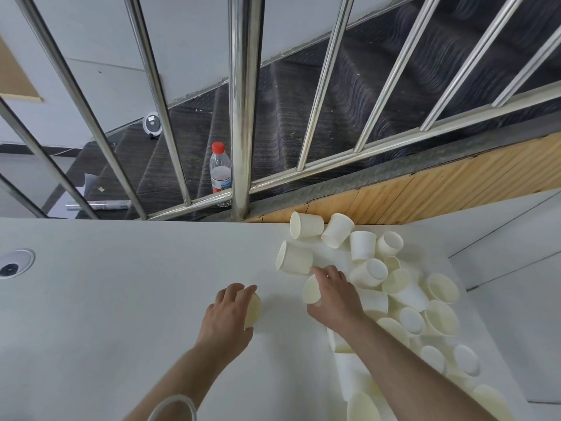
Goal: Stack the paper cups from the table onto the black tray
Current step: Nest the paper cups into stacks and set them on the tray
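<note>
Matt paper cups [362,245] (cream inside), glossy metal railing [244,101], matt table [121,284].

A white worktop [106,299] filled the near ground, with a round cable port [15,264] set in it at the left. Beyond its far edge stood a steel railing [244,101] of shiny bars. Behind that, dark metal stairs [334,101] climbed to the right beside a grey wall [91,34]. A red-capped plastic bottle [220,171] stood by the thick post, and pale wood panelling [425,189] ran along the right.
</note>
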Motion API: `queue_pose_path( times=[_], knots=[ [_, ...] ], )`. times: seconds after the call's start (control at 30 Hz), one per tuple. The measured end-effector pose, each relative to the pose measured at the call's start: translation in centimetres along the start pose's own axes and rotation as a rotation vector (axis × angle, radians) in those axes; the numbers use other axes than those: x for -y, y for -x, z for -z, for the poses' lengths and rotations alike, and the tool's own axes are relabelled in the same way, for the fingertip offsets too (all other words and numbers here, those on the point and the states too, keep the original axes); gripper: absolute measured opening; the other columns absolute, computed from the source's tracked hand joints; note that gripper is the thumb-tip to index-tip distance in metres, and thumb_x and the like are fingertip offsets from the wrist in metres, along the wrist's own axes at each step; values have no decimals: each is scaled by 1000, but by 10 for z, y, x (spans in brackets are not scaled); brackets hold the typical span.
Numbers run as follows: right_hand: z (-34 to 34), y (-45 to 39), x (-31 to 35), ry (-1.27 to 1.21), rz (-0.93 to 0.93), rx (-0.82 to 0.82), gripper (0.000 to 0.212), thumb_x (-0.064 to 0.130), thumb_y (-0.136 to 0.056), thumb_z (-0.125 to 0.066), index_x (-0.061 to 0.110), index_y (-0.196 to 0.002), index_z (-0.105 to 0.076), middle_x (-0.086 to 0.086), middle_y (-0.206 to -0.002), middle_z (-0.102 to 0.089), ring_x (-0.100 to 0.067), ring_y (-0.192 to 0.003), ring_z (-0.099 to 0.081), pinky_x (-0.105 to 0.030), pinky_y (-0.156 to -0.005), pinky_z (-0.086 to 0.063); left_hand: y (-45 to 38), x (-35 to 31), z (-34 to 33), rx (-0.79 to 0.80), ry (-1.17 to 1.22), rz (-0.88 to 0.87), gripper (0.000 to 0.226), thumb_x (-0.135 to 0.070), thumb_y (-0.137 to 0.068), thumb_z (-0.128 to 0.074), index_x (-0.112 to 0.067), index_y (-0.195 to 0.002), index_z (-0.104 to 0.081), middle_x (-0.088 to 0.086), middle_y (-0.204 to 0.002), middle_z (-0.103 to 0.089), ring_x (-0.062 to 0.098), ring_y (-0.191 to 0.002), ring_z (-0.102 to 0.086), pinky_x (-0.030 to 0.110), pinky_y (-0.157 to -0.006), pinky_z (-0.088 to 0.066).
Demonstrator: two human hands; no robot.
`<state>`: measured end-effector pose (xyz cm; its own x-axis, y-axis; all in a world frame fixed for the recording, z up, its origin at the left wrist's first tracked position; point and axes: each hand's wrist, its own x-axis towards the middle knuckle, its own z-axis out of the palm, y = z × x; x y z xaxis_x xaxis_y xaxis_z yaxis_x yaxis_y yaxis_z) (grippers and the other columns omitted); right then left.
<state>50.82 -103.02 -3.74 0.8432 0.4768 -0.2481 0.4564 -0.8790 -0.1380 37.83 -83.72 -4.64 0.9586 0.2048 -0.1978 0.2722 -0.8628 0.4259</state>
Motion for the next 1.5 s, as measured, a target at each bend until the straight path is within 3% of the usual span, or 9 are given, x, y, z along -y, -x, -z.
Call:
queue_pose_path(
  times=[0.13,0.33,0.53,0.73,1.0,1.5],
  knots=[
    [5,11,7,-157,35,-18,81,43,-77,-66,26,-145,-26,3,-127,-31,-17,-117,-43,-25,-85,-48,1,-2,0,-2,-1,0,74,-24,-83,-61,-30,-146,-24,-7,-143,-31,19,-129,-36,29,-96,-43],
    [-1,23,24,-306,36,96,77,33,-75,-66,27,-143,-29,4,-128,-23,-21,-106,-53,-30,-91,-49,6,-6,-1,11,-21,-21,75,-27,-84,-61,-30,-147,-22,-6,-145,-29,19,-131,-34,30,-99,-41],
    [-6,25,33,-199,116,156,84,37,-81,-67,26,-149,-21,3,-145,-22,-19,-132,-33,-35,-100,-45,9,-5,-1,38,-22,-24,76,-42,-83,-63,-31,-146,-23,-7,-151,-22,19,-137,-26,31,-104,-36],
    [-4,34,43,-167,150,127,68,25,-85,-61,26,-146,-32,7,-141,-33,-18,-130,-34,-35,-96,-46,11,-9,0,-5,-22,-43,68,-34,-85,-59,-30,-145,-27,-8,-144,-30,17,-131,-33,29,-99,-38],
    [7,71,48,-165,94,61,68,25,-84,-62,27,-145,-33,8,-140,-33,-16,-130,-34,-34,-96,-47,32,-21,6,-24,17,-60,65,-28,-83,-58,-35,-142,-32,-7,-140,-32,18,-128,-35,29,-97,-39],
    [-6,178,77,-207,80,50,67,24,-84,-61,28,-145,-33,9,-141,-33,-15,-131,-33,-31,-98,-44,150,-17,7,-36,3,-28,65,-27,-84,-56,-35,-143,-31,-7,-142,-30,17,-129,-34,28,-96,-43]
  ],
)
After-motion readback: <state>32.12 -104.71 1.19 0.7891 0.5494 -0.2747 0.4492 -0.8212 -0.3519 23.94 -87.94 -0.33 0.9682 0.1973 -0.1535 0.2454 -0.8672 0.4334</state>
